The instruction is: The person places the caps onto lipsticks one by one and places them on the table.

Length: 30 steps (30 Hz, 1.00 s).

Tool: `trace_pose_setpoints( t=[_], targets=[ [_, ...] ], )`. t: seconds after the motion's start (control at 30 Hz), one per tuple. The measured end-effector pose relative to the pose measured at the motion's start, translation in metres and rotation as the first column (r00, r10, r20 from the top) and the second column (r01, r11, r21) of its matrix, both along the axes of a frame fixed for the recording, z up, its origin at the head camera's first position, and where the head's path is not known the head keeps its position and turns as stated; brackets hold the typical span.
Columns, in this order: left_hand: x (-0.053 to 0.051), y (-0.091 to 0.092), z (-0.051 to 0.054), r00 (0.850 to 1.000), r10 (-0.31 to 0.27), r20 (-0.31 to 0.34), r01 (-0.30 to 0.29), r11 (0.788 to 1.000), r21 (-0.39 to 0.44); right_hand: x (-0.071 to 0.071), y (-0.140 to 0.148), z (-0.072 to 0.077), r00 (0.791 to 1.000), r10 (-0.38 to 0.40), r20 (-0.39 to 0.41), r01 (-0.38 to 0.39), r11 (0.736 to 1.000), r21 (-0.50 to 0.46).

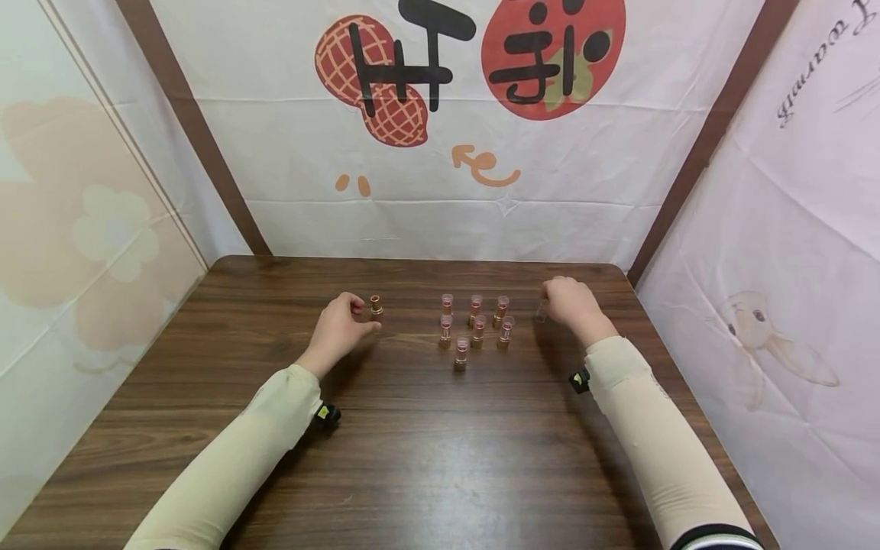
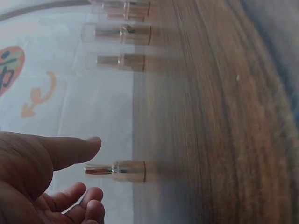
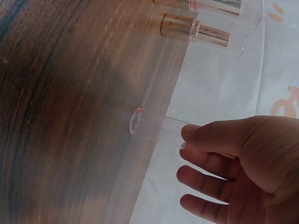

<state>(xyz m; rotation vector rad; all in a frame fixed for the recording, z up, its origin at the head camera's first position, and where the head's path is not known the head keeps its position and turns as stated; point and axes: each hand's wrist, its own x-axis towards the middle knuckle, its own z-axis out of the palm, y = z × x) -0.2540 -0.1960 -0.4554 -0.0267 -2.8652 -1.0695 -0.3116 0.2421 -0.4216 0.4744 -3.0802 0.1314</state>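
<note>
At the left part of the table, an uncapped gold lipstick [image 1: 376, 307] stands upright. Close beside it is my left hand [image 1: 338, 328], its thumb and fingers apart; in the left wrist view a gap shows between the thumb and the lipstick tube [image 2: 128, 171]. On the far right, my right hand [image 1: 572, 304] pinches a clear lipstick cap [image 3: 152, 126] by its upper end between thumb and forefinger. The other fingers of that hand [image 3: 261, 158] hang loosely. Whether the cap's lower rim touches the table, I cannot tell.
Several lipsticks with clear caps stand upright in loose rows between the hands, the nearest one [image 1: 461, 354] in front of the rest. The brown wooden table [image 1: 426, 458] ends at a printed cloth wall [image 1: 440, 229]. More cloth walls flank both sides.
</note>
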Motion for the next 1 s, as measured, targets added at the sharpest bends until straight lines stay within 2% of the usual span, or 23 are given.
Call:
trace_pose_setpoints(
  t=[0.3, 0.63, 0.8, 1.0],
  targets=[
    [-0.017, 0.001, -0.006, 1.000, 0.009, 0.022, -0.009, 1.000, -0.005, -0.004, 0.001, -0.004, 1.000, -0.006, 0.008, 0.006, 1.000, -0.004],
    [-0.030, 0.000, -0.015, 0.999, -0.017, 0.042, 0.018, 1.000, -0.020, -0.002, 0.002, -0.001, 1.000, -0.002, -0.001, 0.002, 1.000, -0.010],
    [-0.038, -0.002, -0.022, 0.999, -0.028, 0.045, 0.029, 0.999, -0.025, 0.001, 0.003, 0.003, 0.999, 0.015, -0.046, -0.016, 1.000, -0.017],
    [-0.044, -0.002, -0.025, 0.998, -0.041, 0.040, 0.043, 0.999, -0.031, 0.006, 0.001, 0.011, 0.994, 0.036, -0.099, -0.037, 0.999, -0.013]
  ],
)
